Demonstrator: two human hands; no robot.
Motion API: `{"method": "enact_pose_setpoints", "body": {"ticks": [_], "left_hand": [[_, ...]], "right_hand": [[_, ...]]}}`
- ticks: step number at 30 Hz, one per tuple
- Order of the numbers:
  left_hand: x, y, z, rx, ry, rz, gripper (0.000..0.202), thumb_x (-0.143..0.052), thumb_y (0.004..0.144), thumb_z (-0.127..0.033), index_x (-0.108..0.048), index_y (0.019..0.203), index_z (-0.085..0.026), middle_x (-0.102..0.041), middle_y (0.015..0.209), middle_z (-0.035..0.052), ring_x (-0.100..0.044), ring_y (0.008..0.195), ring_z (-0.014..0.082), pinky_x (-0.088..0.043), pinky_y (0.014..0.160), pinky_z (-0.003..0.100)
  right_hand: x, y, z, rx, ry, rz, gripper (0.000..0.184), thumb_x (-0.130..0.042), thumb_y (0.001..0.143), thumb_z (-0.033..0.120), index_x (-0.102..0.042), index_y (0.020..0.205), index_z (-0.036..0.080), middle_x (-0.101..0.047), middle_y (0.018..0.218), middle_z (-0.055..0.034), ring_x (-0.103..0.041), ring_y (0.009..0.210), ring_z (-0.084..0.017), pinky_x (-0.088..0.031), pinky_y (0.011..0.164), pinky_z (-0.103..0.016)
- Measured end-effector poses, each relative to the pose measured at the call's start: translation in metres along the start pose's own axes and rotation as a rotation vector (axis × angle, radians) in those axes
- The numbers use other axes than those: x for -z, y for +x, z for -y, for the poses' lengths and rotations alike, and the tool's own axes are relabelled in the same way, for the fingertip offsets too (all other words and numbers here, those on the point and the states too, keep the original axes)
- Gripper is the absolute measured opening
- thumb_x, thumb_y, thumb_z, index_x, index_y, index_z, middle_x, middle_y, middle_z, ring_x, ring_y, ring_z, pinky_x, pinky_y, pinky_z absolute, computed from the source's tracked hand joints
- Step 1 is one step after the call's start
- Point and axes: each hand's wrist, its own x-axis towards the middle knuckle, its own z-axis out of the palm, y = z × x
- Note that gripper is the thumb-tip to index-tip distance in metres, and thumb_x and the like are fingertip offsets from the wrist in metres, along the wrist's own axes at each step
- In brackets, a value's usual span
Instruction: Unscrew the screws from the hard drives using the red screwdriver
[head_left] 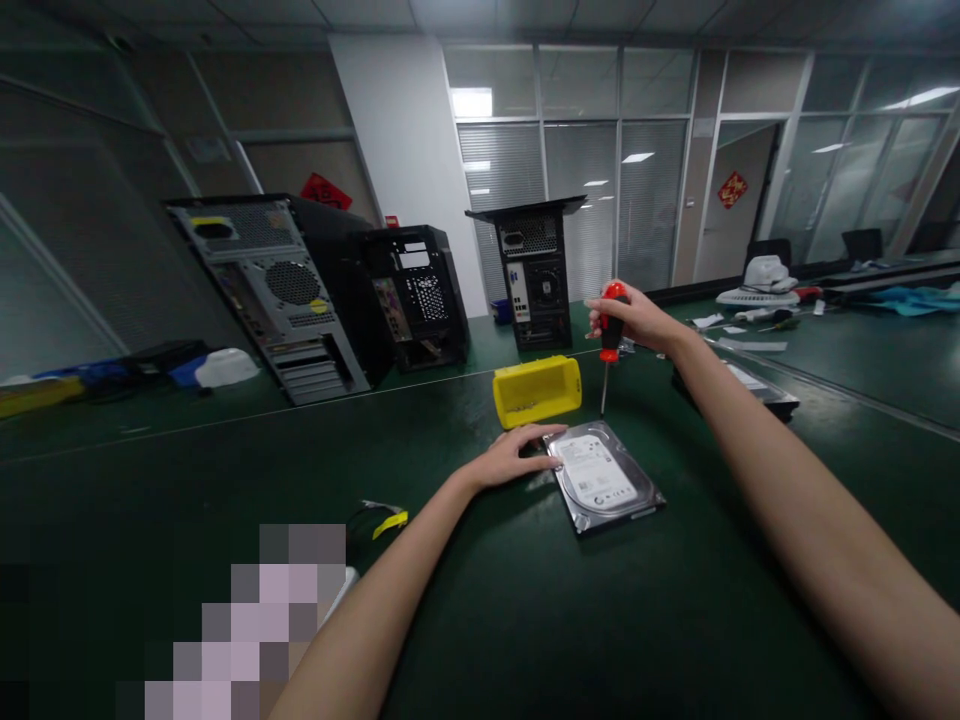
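A silver hard drive [600,475] with a white label lies flat on the dark green tabletop in front of me. My left hand [514,457] holds its left edge near the far corner, thumb and forefinger touching it. Above the drive's far edge, my right hand [626,315] is wrapped around a red and black screwdriver [610,330]. The screwdriver points down, its tip near the far right corner of the drive; whether it touches a screw is too small to tell. Just behind the drive stands a yellow bin [537,385] with small metal pieces inside.
Black computer cases [289,290] stand at the back left, and another case [536,280] behind the bin. A second drive-like device [757,390] lies beyond my right forearm. A cable with a yellow tag [390,524] lies left of my left forearm.
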Motion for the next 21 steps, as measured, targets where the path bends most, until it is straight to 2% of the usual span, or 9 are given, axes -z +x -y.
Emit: {"method": "enact_pose_setpoints", "body": {"ticks": [3,7,11,16,21], "left_hand": [[-0.0003,0.0006,0.001,-0.009,-0.001,-0.009,0.063,-0.05,0.075,-0.054,-0.033,0.131,-0.032,-0.043,0.131,0.0014,-0.043,0.11,0.0225,-0.032,0.092,0.034],[-0.0009,0.001,0.0007,-0.013,-0.035,-0.014,0.059,-0.048,0.077,-0.053,-0.036,0.13,-0.031,-0.043,0.131,0.0017,-0.043,0.111,0.0221,-0.032,0.093,0.034],[-0.0001,0.0002,-0.0012,-0.035,-0.159,0.007,0.052,-0.049,0.079,-0.048,-0.042,0.126,-0.03,-0.045,0.13,0.0016,-0.045,0.11,0.0211,-0.033,0.093,0.036],[0.0031,-0.0017,-0.001,-0.13,-0.236,0.001,0.028,-0.057,0.075,-0.043,-0.065,0.098,-0.029,-0.043,0.131,-0.0006,-0.037,0.121,0.0223,-0.024,0.101,0.041],[0.005,-0.0015,0.0028,-0.169,-0.235,-0.003,0.024,-0.067,0.067,-0.037,-0.068,0.089,-0.027,-0.044,0.129,0.0002,-0.037,0.121,0.0217,-0.022,0.103,0.041]], "right_hand": [[0.0015,-0.0006,0.0007,-0.038,0.047,0.011,0.026,-0.067,0.068,0.033,-0.046,0.08,0.022,-0.055,0.064,0.0033,-0.052,0.055,-0.011,-0.051,0.065,-0.034],[0.0048,-0.0022,0.0027,-0.119,0.153,0.051,0.021,-0.058,0.073,0.039,-0.05,0.08,0.021,-0.057,0.069,0.0007,-0.055,0.06,-0.013,-0.051,0.067,-0.036],[0.0082,-0.0026,0.0017,-0.101,0.11,0.029,0.022,-0.06,0.073,0.038,-0.052,0.085,0.021,-0.059,0.073,-0.0003,-0.057,0.064,-0.013,-0.051,0.071,-0.037],[0.0075,-0.0017,0.0005,-0.014,0.008,-0.018,0.025,-0.067,0.068,0.034,-0.049,0.077,0.02,-0.059,0.07,0.0007,-0.057,0.062,-0.012,-0.05,0.072,-0.034],[0.0026,-0.0041,0.0051,-0.033,0.058,0.06,0.024,-0.068,0.067,0.029,-0.047,0.078,0.021,-0.055,0.064,0.0042,-0.053,0.057,-0.01,-0.049,0.071,-0.036]]}}
